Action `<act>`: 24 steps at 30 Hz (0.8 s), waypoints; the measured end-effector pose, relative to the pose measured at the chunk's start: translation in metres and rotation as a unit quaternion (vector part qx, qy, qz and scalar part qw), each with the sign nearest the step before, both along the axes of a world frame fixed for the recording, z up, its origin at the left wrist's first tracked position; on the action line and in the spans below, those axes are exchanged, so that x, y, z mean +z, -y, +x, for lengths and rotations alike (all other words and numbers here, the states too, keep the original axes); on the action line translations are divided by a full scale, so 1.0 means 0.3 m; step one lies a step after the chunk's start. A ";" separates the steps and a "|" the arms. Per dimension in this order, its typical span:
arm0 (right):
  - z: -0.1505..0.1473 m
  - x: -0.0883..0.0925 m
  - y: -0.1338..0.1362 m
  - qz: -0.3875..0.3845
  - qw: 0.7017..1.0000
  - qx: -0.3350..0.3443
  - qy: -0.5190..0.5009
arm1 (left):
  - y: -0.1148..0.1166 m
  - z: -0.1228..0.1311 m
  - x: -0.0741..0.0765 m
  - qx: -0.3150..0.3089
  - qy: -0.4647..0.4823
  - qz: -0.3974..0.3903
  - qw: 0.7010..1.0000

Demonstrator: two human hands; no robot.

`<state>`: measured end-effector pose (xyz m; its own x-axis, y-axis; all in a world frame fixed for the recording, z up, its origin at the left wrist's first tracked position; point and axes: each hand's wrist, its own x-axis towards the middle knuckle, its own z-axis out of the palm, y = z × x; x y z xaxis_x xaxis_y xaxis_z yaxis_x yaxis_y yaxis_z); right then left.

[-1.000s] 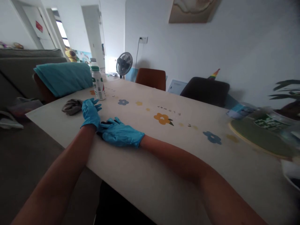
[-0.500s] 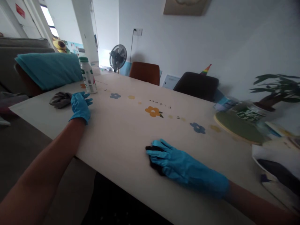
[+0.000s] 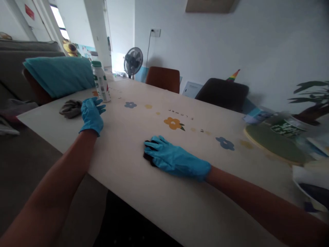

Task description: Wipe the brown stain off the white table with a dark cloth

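My right hand, in a blue rubber glove, presses a black cloth flat against the white table. Only the cloth's edges show past the fingers, so most of it is hidden. My left hand, gloved the same way, rests on the table's left part with its fingers apart. Just left of it lies a crumpled grey rag; whether the glove touches it is hard to tell. Behind that hand stands an upright white bottle with a green cap.
At the right stand a round green mat, a potted plant and a clutter of papers. Chairs line the far side, one at left draped with a teal towel. A fan stands beyond the table.
My right hand has slid the black cloth left and a little away from me over the table. My left hand stays beside the grey rag; the view has shifted slightly.
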<state>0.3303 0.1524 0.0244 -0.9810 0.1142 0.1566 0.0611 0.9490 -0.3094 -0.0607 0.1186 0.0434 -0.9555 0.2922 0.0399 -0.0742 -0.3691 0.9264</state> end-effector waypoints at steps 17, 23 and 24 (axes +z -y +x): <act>-0.815 -0.007 -0.063 -0.087 0.995 -0.047 0.008 | 0.021 -0.043 -0.010 0.006 0.034 0.013 0.999; -0.492 -0.032 0.113 0.021 0.990 0.140 -0.029 | 0.031 -0.036 0.023 -0.025 0.062 -0.005 0.998; -0.426 -0.027 0.132 0.033 0.986 0.159 -0.035 | 0.028 -0.028 0.028 -0.036 0.063 -0.009 0.997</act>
<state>0.2025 0.1127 0.0163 -0.9521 -0.2105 0.2219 -0.2624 0.9349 -0.2391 -0.0690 0.1102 0.0518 -0.9291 0.3599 -0.0847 -0.2158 -0.3417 0.9147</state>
